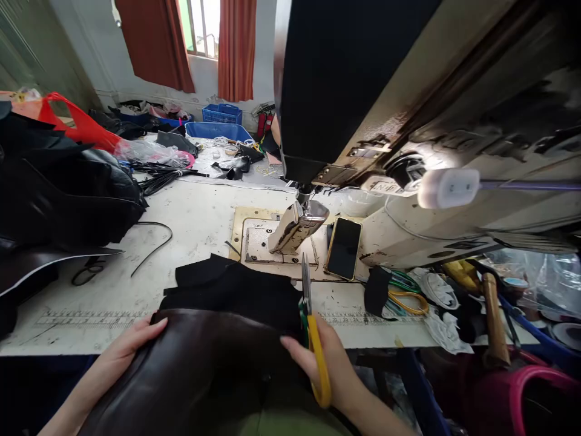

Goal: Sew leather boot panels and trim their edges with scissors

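A dark brown leather piece (195, 357) lies over the front edge of the table, with black lining fabric (236, 284) spread beyond its far edge. My left hand (138, 336) grips the leather at its left edge, thumb on top and fingers hidden underneath. In my right hand (331, 357) is a pair of scissors (319, 363) with yellow and green handles, blades pointing away from me. The right thumb rests on the leather's right side. Just past the blade tips stands the post (295, 227) of a sewing machine (345, 91).
Dark leather pieces (68, 188) are heaped at the left. A phone (344, 248) lies right of the post. Further right are another pair of scissors (408, 301), crumpled white scraps and a wooden-handled tool (494, 315). A pink bucket (521, 387) stands below. Blue baskets (222, 114) sit behind.
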Tool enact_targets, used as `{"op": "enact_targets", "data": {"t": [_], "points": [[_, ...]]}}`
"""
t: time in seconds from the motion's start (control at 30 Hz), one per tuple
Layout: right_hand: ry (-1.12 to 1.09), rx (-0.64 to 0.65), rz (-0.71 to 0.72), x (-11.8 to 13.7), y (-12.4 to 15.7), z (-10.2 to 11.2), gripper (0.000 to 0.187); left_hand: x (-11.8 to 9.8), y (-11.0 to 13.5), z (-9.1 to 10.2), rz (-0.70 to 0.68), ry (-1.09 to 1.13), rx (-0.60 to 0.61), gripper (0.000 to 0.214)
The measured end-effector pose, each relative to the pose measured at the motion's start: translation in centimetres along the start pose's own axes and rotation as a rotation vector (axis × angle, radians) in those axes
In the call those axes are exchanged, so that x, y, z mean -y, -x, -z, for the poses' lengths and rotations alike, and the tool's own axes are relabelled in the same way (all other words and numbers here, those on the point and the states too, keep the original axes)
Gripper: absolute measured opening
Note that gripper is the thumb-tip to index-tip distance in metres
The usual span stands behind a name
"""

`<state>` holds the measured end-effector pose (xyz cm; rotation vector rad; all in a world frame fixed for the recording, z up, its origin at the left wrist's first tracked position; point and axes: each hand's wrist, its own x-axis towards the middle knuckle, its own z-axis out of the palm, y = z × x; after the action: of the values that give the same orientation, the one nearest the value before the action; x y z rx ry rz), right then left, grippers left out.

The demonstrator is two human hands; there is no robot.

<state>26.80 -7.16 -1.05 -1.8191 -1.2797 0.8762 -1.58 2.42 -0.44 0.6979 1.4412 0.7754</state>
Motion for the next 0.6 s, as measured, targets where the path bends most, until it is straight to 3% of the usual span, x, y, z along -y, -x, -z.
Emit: {"op": "enact_targets", "data": {"t": [0.07,0.13,0.23,0.33,0.47,0.57,0.6], "points": [[0.049,-0.155,0.170,2.9,-2.3,-0.1,0.020,0.0,-0.1,0.6,-0.024,0.047,-0.005,0.046],[0.157,-0.247,0.409,6.8,-5.1,0.1,0.015,0.3,-0.6,1.4,-0.238,0.025,-0.105,0.052],[0.492,-0.293,0.711,12.8,-9.6,-0.7,0.010,1.6,-1.8,1.8,-0.555,-0.090,-0.301,0.046],[0.729,-0.208,0.899,17.0,-13.7,-3.7,0.023,2.9,-3.4,1.0,-0.660,-0.229,-0.364,0.034],[0.840,-0.013,1.026,18.1,-16.3,-6.5,0.020,3.0,-4.8,0.5,-0.686,-0.460,-0.381,0.031],[0.769,-0.085,0.970,16.4,-13.6,-4.7,0.004,3.1,-4.2,1.6,-0.666,-0.549,-0.479,0.047],[0.629,-0.129,0.916,15.4,-11.9,-3.5,0.007,3.2,-3.6,2.1,-0.718,-0.573,-0.539,0.048]]}}
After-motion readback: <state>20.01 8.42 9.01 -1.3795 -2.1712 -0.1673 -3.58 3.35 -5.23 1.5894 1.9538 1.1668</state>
